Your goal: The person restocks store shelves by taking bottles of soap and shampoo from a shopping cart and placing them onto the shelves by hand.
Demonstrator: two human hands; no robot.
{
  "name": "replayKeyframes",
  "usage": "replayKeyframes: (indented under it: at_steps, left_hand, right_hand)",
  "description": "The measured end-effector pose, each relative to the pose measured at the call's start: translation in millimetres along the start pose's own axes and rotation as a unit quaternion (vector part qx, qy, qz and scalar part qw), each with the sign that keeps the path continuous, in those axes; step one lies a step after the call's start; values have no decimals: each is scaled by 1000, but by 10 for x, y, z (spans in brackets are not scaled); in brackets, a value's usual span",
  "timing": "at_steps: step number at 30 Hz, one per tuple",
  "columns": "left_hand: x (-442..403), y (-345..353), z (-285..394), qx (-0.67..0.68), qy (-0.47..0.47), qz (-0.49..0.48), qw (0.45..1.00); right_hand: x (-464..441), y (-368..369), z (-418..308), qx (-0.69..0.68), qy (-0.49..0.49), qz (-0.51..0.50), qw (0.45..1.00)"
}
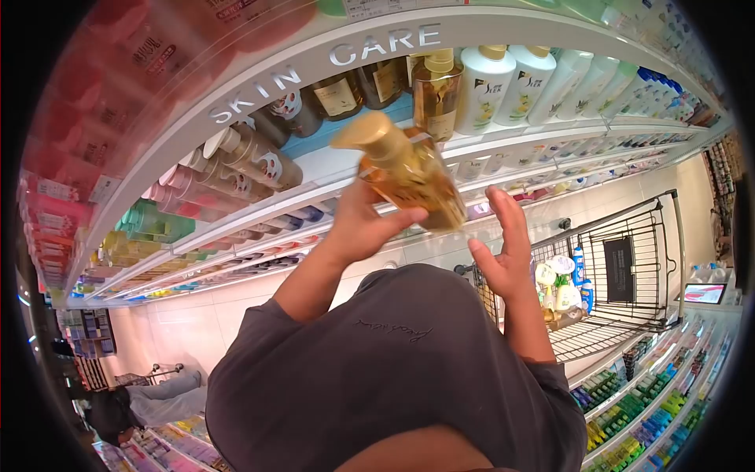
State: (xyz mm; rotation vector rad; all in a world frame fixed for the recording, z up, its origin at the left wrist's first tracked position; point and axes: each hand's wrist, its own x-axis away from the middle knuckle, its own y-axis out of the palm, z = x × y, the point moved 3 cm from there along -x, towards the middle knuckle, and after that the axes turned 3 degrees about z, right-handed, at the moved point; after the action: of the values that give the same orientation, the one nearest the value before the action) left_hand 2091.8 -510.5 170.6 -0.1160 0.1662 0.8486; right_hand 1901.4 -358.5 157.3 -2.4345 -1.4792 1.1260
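Note:
My left hand point(370, 216) is wrapped round an amber pump bottle point(417, 185) with a gold pump head. The bottle is tilted and held in front of the shelf, slightly blurred. To its right, my right hand point(506, 244) is raised with fingers apart, holding nothing and not touching the bottle. On the shelf behind stands a similar amber pump bottle point(437, 90). White pump bottles point(486, 90) are lined up to the right of it, and dark bottles with cream labels point(336, 96) stand to its left.
A wire shopping cart point(629, 275) with several bottles point(562, 283) in it stands at my right. The shelf edge point(314, 59) reads "SKIN CARE". Another person point(134, 409) is at the lower left by a second cart. More product shelves point(653, 401) are at the lower right.

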Motion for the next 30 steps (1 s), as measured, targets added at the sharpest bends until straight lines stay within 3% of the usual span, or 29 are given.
replayKeyframes:
  at_steps: [3,5,7,21,24,30]
  left_hand:
    - [-92,-369,110,-89,79,108,987]
    - [-198,-559,100,-181,103,125,970]
    - [-313,-607,93,-184,158,143,959]
    - [-786,-649,-369,-183,23,158,970]
    - [-853,-632,-440,-192,21,156,969]
    - [-886,-506,-357,-194,12,149,969]
  right_hand:
    - [238,-166,318,21,81,5,997]
    - [434,-242,434,11,120,33,992]
    - [721,-335,675,34,195,44,979]
    - [2400,-1161,1586,205,389,134,888]
    - [2706,-1319,1670,248,480,147,828]
    - [3349,-1524,2025,350,520,139,766]
